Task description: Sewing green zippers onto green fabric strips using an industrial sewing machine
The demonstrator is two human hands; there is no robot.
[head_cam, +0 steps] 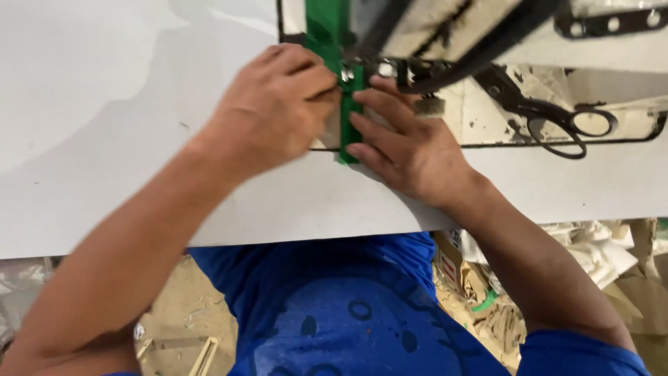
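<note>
Pinching the green strip (350,115) from either side, both hands press it flat on the white table (104,139) just below the sewing machine (445,35). In the head view, the left hand (275,104) curls its fingertips onto the strip's left edge, while the right hand (400,139) lays its fingers against the right edge. Whether either hand truly grips the strip or only holds it down is hard to tell. The strip runs upward under the machine's head, where blur hides the needle area, and its top is cut off by the frame. Black scissors (550,118) lie on the worn machine bed, right of the hands.
</note>
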